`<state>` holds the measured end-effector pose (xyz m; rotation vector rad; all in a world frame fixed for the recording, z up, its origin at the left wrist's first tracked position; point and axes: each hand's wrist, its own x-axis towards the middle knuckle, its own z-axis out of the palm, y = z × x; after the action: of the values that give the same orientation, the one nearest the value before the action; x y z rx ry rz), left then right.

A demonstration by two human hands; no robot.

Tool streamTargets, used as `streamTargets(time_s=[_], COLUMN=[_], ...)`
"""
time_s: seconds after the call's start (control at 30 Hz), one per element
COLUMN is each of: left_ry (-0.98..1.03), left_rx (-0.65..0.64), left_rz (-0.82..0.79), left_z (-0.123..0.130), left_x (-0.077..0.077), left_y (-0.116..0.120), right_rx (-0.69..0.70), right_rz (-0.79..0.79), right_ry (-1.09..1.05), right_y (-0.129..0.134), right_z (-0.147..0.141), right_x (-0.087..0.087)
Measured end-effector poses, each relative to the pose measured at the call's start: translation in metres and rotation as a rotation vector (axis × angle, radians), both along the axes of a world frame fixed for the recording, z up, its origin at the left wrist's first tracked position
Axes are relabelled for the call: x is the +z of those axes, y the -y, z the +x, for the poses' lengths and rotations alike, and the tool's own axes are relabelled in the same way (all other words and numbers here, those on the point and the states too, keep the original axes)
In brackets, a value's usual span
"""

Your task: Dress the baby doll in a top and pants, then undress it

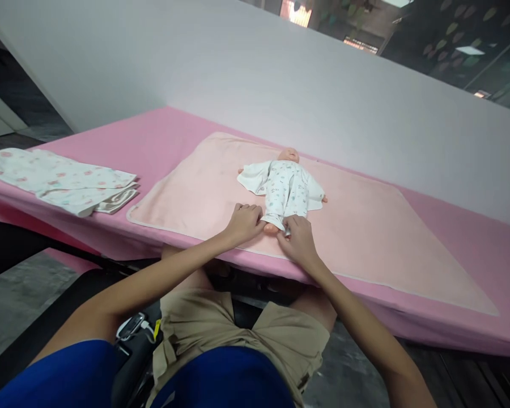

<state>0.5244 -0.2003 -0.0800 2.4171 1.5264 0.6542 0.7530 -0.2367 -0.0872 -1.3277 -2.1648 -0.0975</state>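
Observation:
A baby doll (289,154) lies on its back with its head away from me and its arms spread. It wears white printed clothing: a top (255,174) and patterned pants (285,184). One bare foot (271,229) pokes out of a pant leg. My left hand (245,223) pinches the left side of that leg's cuff. On the cuff's other side, my right hand (298,237) has its fingers closed on the fabric between the two legs. The doll's other foot is hidden behind my right hand.
Under the doll a peach mat (378,238) covers part of a pink-covered table (153,136). Folded patterned cloths (63,178) lie at the table's left end. A pale wall (255,85) rises behind. A device with a white cable (132,327) rests beside my left thigh.

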Motion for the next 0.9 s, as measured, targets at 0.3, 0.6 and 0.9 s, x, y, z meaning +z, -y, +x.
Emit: streamTargets(time_s=[0.3, 0.6, 0.9], left_ry=[0.021, 0.057, 0.138], left_rx=[0.158, 0.206, 0.214], left_rz=[-0.074, -0.126, -0.024], left_z=[0.018, 0.026, 0.021], left_x=[0.011, 0.001, -0.021], left_y=[0.045, 0.061, 0.064], right_rx=[-0.038, -0.017, -0.012], right_rz=[0.069, 0.033, 0.027], right_ry=[0.021, -0.023, -0.051], right_y=[0.017, 0.033, 0.039], right_z=[0.003, 0.021, 0.020], right_x=[-0.003, -0.005, -0.013])
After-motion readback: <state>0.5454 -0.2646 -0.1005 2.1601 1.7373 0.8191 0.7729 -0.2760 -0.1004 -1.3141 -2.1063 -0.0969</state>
